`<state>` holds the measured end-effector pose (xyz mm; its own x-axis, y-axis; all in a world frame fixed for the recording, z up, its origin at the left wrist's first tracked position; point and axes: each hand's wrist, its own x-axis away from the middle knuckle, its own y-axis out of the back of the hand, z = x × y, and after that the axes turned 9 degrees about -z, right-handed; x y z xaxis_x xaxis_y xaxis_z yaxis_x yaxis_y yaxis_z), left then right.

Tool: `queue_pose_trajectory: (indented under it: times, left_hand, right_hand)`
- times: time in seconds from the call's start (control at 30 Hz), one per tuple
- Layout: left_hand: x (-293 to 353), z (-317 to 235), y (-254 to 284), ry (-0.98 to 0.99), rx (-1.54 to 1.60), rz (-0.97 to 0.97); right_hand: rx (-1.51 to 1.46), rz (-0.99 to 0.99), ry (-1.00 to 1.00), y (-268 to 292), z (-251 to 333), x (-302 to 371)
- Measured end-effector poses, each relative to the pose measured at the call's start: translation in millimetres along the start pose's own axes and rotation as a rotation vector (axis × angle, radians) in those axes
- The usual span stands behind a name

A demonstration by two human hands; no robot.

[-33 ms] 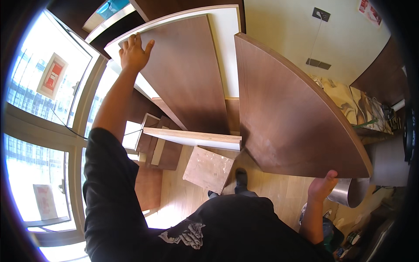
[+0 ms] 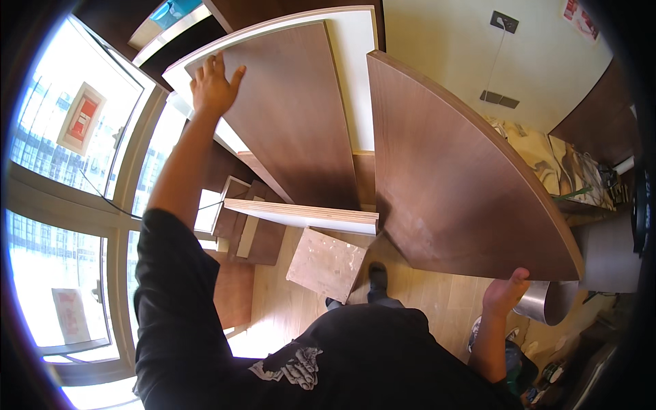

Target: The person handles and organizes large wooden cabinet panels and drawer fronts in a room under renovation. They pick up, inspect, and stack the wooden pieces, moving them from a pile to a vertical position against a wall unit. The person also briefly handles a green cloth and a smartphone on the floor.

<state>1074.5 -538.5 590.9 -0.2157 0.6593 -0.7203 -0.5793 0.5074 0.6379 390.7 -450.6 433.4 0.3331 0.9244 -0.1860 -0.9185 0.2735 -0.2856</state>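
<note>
My left hand (image 2: 213, 90) lies with its fingers spread at the upper left edge of a brown wood panel (image 2: 290, 102). This panel leans in front of a larger white board (image 2: 357, 96) with a brown rim. To the right, a big brown door-like panel (image 2: 451, 178) stands out toward me. My right hand (image 2: 504, 294) is closed on the lower right edge of it, thumb showing; the other fingers are partly hidden. Below the leaning panel, a white board with a pale layered edge (image 2: 301, 213) lies across, apart from both hands.
A stained square stool (image 2: 326, 263) stands by my feet on the wooden floor (image 2: 437, 297). Windows (image 2: 61, 273) line the left side. Brown boards (image 2: 263, 236) stand near them. At the right are a metal cylinder (image 2: 549, 301) and a person's shoe (image 2: 474, 335).
My left hand has shifted slightly right and down along the leaning panel's edge. My right hand and the big brown panel stay almost where they were.
</note>
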Motion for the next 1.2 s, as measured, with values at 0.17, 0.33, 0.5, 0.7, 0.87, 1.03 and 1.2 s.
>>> queue_pose_trajectory:
  times: [0.17,0.33,0.5,0.7,0.87,1.03,1.2]
  left_hand:
    - [159.6,-69.4,-10.6,-0.392,0.380,0.580]
    - [317.9,-102.4,-27.0,-0.749,0.292,0.953]
    - [334.2,-127.5,-64.6,-0.624,0.326,1.062]
    - [310.7,-140.1,-85.0,-0.482,0.321,1.026]
    - [297.6,-156.5,-119.8,-0.371,0.318,0.975]
    - [286.4,-168.1,-131.2,-0.389,0.303,0.882]
    - [284.8,-173.6,-131.7,-0.448,0.258,0.783]
  right_hand:
    - [0.032,-0.048,0.022,0.8,1.6,-2.4]
    - [-0.021,-0.056,-0.028,8.4,1.0,-3.4]
    - [-0.017,-0.067,-0.064,37.4,7.4,-2.6]
    - [-0.043,-0.011,-0.115,68.5,13.3,0.4]
    - [-0.063,0.029,-0.126,70.3,13.6,6.5]
    - [-0.061,0.030,-0.112,66.0,17.4,12.3]
    - [-0.048,0.032,-0.118,70.9,14.5,12.5]
